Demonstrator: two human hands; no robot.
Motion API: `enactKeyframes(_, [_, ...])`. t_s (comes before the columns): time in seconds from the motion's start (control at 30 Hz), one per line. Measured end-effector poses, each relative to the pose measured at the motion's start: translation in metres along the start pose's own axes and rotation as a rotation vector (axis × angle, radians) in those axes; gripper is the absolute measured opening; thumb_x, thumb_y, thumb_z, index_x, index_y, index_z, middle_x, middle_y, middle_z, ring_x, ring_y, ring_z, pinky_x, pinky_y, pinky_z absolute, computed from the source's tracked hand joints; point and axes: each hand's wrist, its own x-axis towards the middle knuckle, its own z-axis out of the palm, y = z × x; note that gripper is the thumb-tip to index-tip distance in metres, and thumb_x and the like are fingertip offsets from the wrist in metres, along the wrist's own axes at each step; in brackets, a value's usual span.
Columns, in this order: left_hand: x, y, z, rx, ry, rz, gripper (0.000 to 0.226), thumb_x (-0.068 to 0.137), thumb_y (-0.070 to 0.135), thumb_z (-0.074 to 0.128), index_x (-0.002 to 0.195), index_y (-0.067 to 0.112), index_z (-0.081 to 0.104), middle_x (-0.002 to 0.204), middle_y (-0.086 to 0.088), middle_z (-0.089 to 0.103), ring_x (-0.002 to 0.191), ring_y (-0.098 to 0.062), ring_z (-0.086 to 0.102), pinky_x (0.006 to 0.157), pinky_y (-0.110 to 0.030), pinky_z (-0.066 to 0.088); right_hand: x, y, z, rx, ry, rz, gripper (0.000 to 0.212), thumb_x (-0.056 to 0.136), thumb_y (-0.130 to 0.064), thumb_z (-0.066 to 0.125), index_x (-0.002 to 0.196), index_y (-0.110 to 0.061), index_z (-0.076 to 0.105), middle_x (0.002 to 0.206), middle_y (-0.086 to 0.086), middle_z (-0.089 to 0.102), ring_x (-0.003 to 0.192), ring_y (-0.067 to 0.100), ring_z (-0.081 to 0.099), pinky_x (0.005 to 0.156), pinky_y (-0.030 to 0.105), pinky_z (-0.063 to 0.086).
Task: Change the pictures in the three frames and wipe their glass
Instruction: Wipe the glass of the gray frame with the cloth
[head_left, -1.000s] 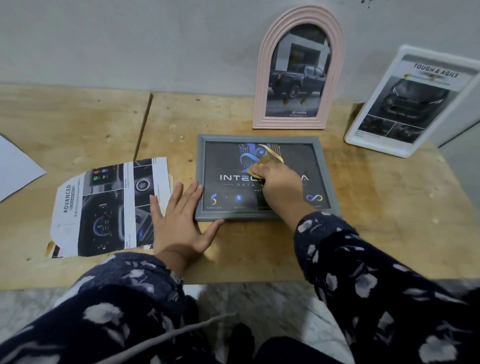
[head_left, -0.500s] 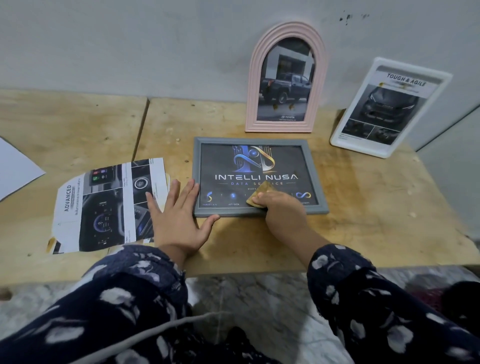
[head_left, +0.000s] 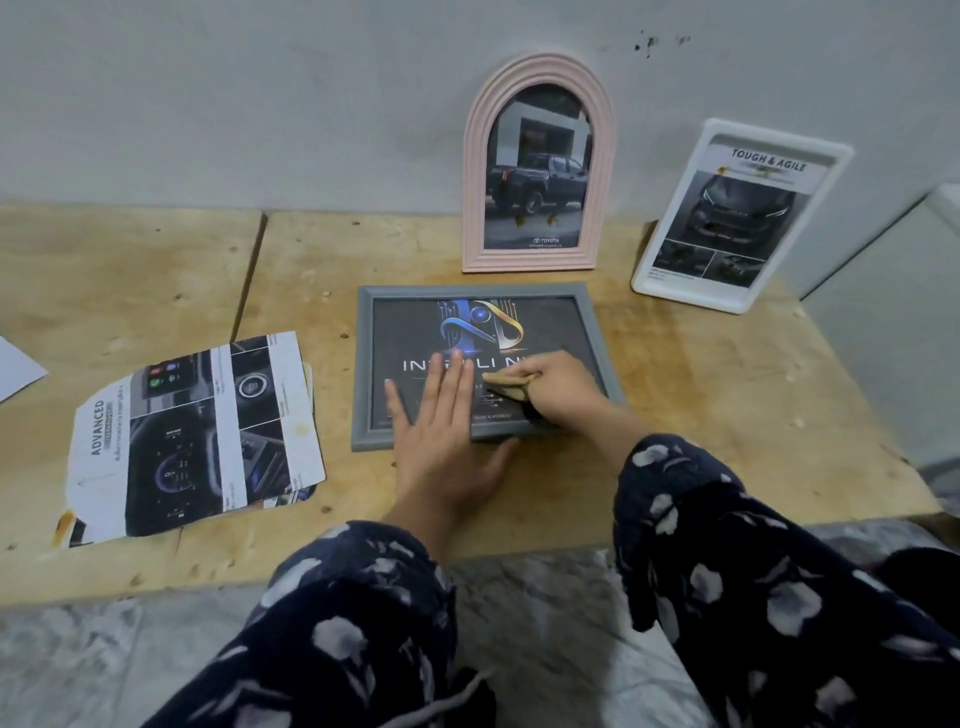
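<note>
A grey frame (head_left: 589, 317) with a dark "INTELLI NUSA" picture lies flat on the wooden table (head_left: 727, 415). My left hand (head_left: 447, 431) rests flat on its glass and lower edge, fingers straight. My right hand (head_left: 558, 389) grips a small tan cloth (head_left: 506, 387) pressed on the glass just right of my left fingers. A pink arched frame (head_left: 537, 166) with a pickup truck picture stands against the wall behind. To its right leans a white frame (head_left: 737, 218) showing a "TOUGH & AGILE" car picture.
Loose printed pictures (head_left: 197, 436) headed "ADVANCED" lie stacked on the table to the left. A white sheet corner (head_left: 15, 371) shows at the far left edge. A seam (head_left: 249, 275) splits the tabletop. A pale cabinet (head_left: 893, 322) stands at the right. Marbled floor lies below.
My left hand has moved from beside the frame's left edge onto the glass. My right hand with the cloth has gone from the top of the glass to the lower edge, then up and right.
</note>
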Motion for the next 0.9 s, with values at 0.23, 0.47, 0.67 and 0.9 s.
enactKeyframes(0.23, [0.005,0.003,0.002,0.017,0.018,-0.025,0.100,0.077,0.077,0.037,0.153,0.014,0.019,0.161,0.003,0.013,0.149,-0.016,0.003,0.112,-0.064,-0.006,0.062,-0.021,-0.041,-0.265,0.324,-0.127,0.050,0.080,-0.003,0.046,0.114,-0.031,0.069,0.114,0.001,0.069,0.105,0.026,0.061,0.084,0.029,0.047])
enactKeyframes(0.47, [0.008,0.002,0.005,0.036,-0.018,-0.053,0.102,0.076,0.081,0.033,0.154,0.018,0.014,0.161,0.005,0.007,0.148,-0.015,-0.001,0.113,-0.062,-0.010,0.070,0.005,-0.010,-0.571,0.073,-0.123,0.047,0.093,-0.004,0.037,0.137,-0.016,0.046,0.139,0.015,0.049,0.123,0.033,0.050,0.099,0.037,0.040])
enactKeyframes(0.67, [0.007,0.003,0.001,0.076,-0.067,-0.061,0.103,0.076,0.083,0.023,0.155,0.019,0.005,0.161,0.007,-0.004,0.148,-0.014,-0.010,0.111,-0.061,-0.016,0.008,0.023,0.004,-0.643,0.068,-0.230,0.047,0.095,-0.011,0.037,0.141,-0.023,0.043,0.144,0.006,0.046,0.127,0.027,0.047,0.099,0.033,0.034])
enactKeyframes(0.9, [0.004,0.004,-0.006,0.066,-0.079,-0.052,0.102,0.076,0.082,0.019,0.155,0.019,0.004,0.161,0.008,-0.004,0.147,-0.013,-0.010,0.111,-0.060,-0.016,-0.027,0.026,-0.012,-0.559,-0.055,-0.223,0.047,0.090,-0.007,0.044,0.126,-0.033,0.060,0.131,0.001,0.059,0.118,0.025,0.053,0.097,0.032,0.038])
